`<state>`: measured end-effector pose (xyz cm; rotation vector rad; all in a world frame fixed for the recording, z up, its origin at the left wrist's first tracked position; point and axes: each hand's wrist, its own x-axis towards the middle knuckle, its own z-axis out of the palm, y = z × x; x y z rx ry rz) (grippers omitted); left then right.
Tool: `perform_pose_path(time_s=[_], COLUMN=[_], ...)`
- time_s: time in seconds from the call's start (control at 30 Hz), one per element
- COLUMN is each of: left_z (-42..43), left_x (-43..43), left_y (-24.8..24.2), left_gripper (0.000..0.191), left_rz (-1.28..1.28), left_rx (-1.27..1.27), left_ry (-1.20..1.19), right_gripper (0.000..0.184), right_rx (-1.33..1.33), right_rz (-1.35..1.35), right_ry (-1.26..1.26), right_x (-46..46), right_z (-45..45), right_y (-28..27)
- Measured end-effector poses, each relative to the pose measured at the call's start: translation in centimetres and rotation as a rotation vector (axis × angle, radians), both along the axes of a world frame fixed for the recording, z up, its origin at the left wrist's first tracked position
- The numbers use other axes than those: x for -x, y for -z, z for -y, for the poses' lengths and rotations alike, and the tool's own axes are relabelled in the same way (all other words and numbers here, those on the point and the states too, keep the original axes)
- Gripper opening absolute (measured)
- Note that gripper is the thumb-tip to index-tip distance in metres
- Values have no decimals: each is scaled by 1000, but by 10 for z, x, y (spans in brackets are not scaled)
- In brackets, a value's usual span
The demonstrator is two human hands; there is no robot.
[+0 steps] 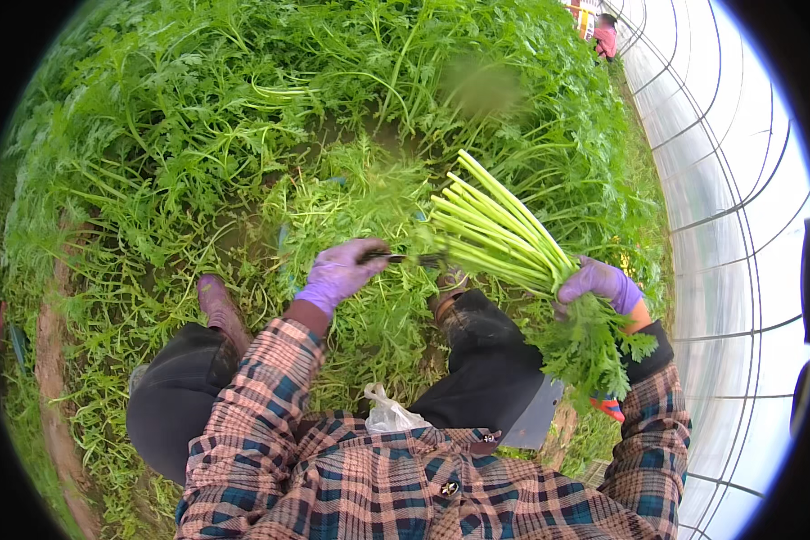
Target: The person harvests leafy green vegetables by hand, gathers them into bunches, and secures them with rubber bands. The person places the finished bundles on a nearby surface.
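Observation:
My left hand (344, 275), in a purple glove, is closed on a small dark-handled tool (395, 258). Its head is blurred and lies close to the stalks, so its exact kind cannot be told. In my right hand (597, 283), also gloved in purple, is a thick bunch of leafy green stalks (506, 233). The pale cut ends fan out towards the upper left, and the divided leaves (587, 344) hang below my fist, over the right cuff. Loose leaves and thin stems (371, 216) cover the ground between and beyond my boots.
Dense standing leafy plants (196, 81) spread ahead and to both sides. Curved plastic sheeting on hoops (715, 236) forms the right wall. A person in pink (606, 39) is far off at the upper right. A whitish plastic bag (391, 412) lies at my lap; a bare soil strip (57, 391) runs left.

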<state>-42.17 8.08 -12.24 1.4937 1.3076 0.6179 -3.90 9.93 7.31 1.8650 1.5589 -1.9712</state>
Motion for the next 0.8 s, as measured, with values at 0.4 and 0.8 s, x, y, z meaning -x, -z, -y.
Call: perform_pose_path(time_s=[0.4,0.8], left_z=[-4,-16], left_x=[77,11], left_y=[45,26], left_gripper=[38,36], left_rz=[-107,-90], left_rx=[173,348], left_ry=[-376,-179], right_gripper=[56,63], right_rx=[17,107], right_rz=[20,-80], right_ry=[-77,203], right_x=[-36,-33], right_z=[13,9], right_y=[-9,11])
